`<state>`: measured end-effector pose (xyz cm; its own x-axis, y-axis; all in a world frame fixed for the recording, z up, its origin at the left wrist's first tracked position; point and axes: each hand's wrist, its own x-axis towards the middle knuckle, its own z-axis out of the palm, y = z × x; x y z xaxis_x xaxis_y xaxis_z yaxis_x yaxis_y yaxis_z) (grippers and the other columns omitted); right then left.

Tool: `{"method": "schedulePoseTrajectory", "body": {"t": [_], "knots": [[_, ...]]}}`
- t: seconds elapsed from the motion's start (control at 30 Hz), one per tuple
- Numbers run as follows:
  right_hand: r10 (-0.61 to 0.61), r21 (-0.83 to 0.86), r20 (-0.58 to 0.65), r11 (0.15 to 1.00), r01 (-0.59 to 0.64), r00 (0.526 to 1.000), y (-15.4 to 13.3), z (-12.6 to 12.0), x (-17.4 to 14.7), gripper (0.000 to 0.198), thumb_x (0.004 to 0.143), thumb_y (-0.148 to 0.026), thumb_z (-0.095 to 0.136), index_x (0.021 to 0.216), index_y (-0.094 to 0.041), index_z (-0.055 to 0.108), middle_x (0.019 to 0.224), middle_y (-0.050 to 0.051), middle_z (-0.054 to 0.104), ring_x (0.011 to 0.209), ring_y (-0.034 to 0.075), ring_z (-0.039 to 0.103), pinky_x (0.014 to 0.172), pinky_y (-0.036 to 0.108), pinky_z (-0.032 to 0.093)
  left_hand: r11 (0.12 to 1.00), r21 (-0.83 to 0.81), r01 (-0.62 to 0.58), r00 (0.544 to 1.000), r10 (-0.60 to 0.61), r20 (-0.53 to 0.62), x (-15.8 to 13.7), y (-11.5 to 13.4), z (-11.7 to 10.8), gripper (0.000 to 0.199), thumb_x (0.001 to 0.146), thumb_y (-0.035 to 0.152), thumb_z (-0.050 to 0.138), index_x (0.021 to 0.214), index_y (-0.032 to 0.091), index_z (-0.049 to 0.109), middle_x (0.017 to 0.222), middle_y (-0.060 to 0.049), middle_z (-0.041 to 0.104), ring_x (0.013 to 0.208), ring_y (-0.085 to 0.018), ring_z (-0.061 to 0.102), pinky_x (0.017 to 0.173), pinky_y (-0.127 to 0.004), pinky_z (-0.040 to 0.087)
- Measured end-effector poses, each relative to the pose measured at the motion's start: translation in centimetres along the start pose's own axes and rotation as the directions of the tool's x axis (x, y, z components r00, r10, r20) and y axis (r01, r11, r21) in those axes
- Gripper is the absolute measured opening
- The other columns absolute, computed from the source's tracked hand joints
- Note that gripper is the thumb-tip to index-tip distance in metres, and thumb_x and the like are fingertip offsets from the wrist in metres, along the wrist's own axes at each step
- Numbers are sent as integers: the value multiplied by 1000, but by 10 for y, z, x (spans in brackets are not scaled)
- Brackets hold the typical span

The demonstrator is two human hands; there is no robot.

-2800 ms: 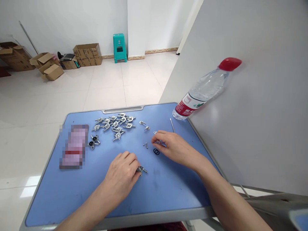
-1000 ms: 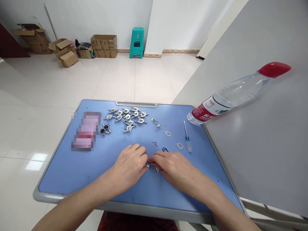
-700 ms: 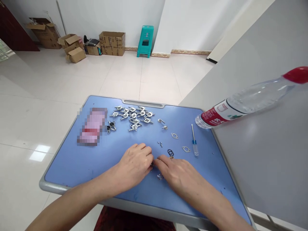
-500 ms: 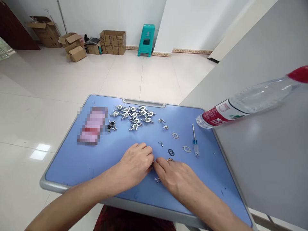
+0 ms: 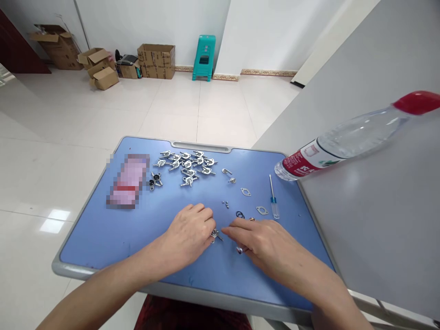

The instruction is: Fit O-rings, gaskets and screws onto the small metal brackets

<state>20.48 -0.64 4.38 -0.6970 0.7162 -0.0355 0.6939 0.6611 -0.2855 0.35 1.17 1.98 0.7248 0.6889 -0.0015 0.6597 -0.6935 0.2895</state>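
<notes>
My left hand (image 5: 194, 229) is closed around a small metal valve (image 5: 215, 234), whose stem and plate stick out past the fingertips. To its right, my right hand (image 5: 256, 236) has its upper fingers pointing at the valve with a gap between. A small shiny metal piece (image 5: 239, 250) shows beneath its curled lower fingers; its kind is not clear. Ahead of the hands lie black rubber rings (image 5: 240, 214), tiny screws (image 5: 225, 204), flat metal plates (image 5: 245, 192) and two small levers (image 5: 232, 180). The right thumb is mostly hidden.
Several metal valves (image 5: 187, 163) lie grouped at the back, with black-faced ones (image 5: 156, 178) beside a blurred pink item (image 5: 129, 181). A screwdriver (image 5: 273, 199) and a water bottle (image 5: 309, 158) are on the right of the blue table (image 5: 165, 270). A grey panel (image 5: 385, 206) rises alongside.
My right hand has drawn away to the right from my left hand, and the shiny piece has moved with it. More of the valve now shows. The camera view has shifted slightly.
</notes>
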Motion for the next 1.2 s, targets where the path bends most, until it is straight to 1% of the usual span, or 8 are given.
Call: {"method": "schedulePoseTrajectory", "body": {"t": [0.2, 0.33, 0.5, 0.9, 0.97, 1.03, 1.13, 1.2], "knots": [[-20, -74, 44, 997, 23, 999, -7, 0, 0, 36, 75, 8, 41, 87, -18, 62, 68, -1, 57, 49, 11, 42, 49, 27, 17, 1000, -3, -21, 998, 21, -61, -2, -1, 5, 16, 83, 21, 69, 73, 16, 58, 80, 0, 58, 77, -18, 52, 64, -32, 40], [-17, -84, 51, 996, 22, 999, -9, 2, 1, 34, 76, 7, 42, 88, -19, 61, 68, -1, 56, 48, 11, 40, 48, 28, 15, 1000, 4, -12, 999, 12, -46, -2, -1, 4, 17, 84, 20, 68, 71, 16, 57, 79, 0, 58, 77, -18, 52, 65, -32, 40], [-6, -91, 87, 996, 14, 996, -10, 3, 1, 31, 77, 6, 45, 88, -19, 61, 69, -2, 56, 50, 12, 42, 49, 28, 15, 1000, 5, 0, 1000, 0, -19, 0, 0, 1, 16, 83, 20, 69, 72, 16, 58, 80, 0, 59, 77, -18, 52, 65, -32, 40], [20, -95, 97, 995, -11, 995, -12, 3, 1, 36, 73, 9, 45, 88, -19, 62, 68, -2, 55, 48, 12, 42, 47, 28, 16, 1000, -11, -20, 998, 19, -62, -3, -3, 7, 16, 86, 17, 64, 73, 17, 55, 81, 0, 57, 78, -17, 51, 66, -32, 40], [29, -50, 91, 998, -25, 995, -10, 0, 1, 34, 77, 7, 44, 91, -19, 61, 69, -1, 56, 49, 12, 45, 47, 27, 21, 1000, -20, -19, 998, 18, -60, -3, -3, 7, 16, 85, 18, 65, 73, 17, 55, 81, 0, 57, 79, -17, 51, 67, -32, 40], [64, 40, 40, 997, -66, 997, -8, -6, 1, 27, 84, -2, 45, 99, -19, 59, 79, 1, 59, 55, 13, 52, 50, 26, 30, 1000, -22, -15, 998, 14, -61, -3, -2, 5, 15, 84, 19, 67, 75, 17, 56, 81, 0, 57, 80, -18, 51, 67, -32, 40], [151, 209, -68, 969, -134, 986, -6, -19, 0, 18, 93, -23, 47, 110, -20, 52, 100, 6, 61, 70, 15, 60, 62, 28, 44, 1000, -21, -9, 998, 8, -58, -3, -1, 4, 13, 85, 21, 68, 78, 17, 58, 83, 0, 58, 81, -19, 52, 67, -33, 41], [205, 334, -70, 927, -170, 976, -5, -26, -1, 16, 97, -26, 40, 108, -23, 50, 102, 5, 60, 79, 15, 60, 70, 29, 47, 1000, -29, -1, 999, 0, -47, -3, -1, 4, 11, 84, 21, 68, 80, 17, 59, 84, -1, 60, 81, -19, 53, 67, -33, 41]]}}
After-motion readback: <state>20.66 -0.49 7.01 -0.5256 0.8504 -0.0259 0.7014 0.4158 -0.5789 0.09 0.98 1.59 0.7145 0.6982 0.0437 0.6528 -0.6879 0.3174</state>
